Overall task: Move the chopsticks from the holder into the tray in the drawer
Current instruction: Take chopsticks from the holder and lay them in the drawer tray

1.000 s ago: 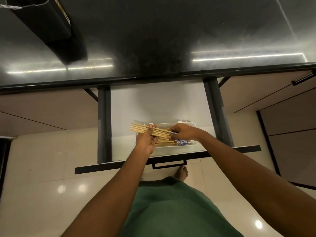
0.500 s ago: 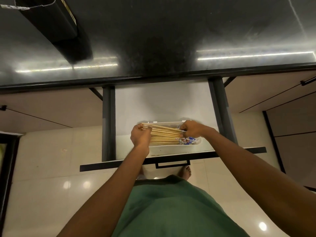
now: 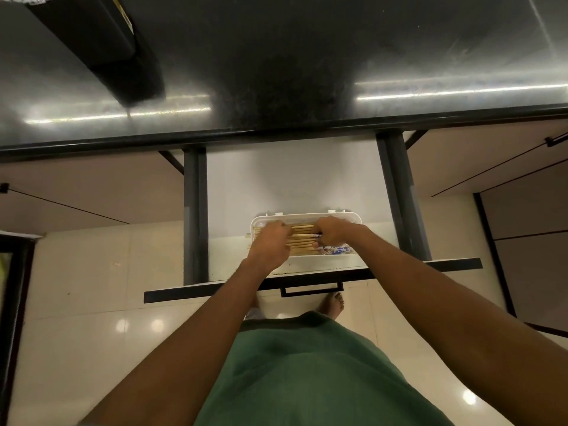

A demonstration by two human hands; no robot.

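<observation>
chopsticks (image 3: 302,238): pale wooden bundle, lying level and lengthwise inside tray (image 3: 307,215); a second ago slanted above it with tips jutting past the left wall, half a second ago lower and flatter, now down between the walls

tray: white, shallow, in the front part of open drawer (image 3: 292,179); blue-patterned ends (image 3: 335,249) showing at the right end, too small to tell more

left grip (image 3: 270,241): fingers curled over the left end of the bundle, knuckles up, holding it; carried down and inward with the bundle since the earlier views

right grip (image 3: 333,236): fingers curled round the right end, holding it likewise; little shifted

worktop (image 3: 276,72): black, glossy, above the drawer; dark long box (image 3: 101,41) at far left, well apart from the drawer; whether the holder or not, cannot tell

meaning for the task: transfer judged nearly complete, bundle delivered to the tray; release not yet made; remaining, by judgement, opening of both grips and withdrawal, perhaps a last squaring of loose sticks against the walls; risk of sticks rolling or riding up on the rim if let go unevenly
</observation>
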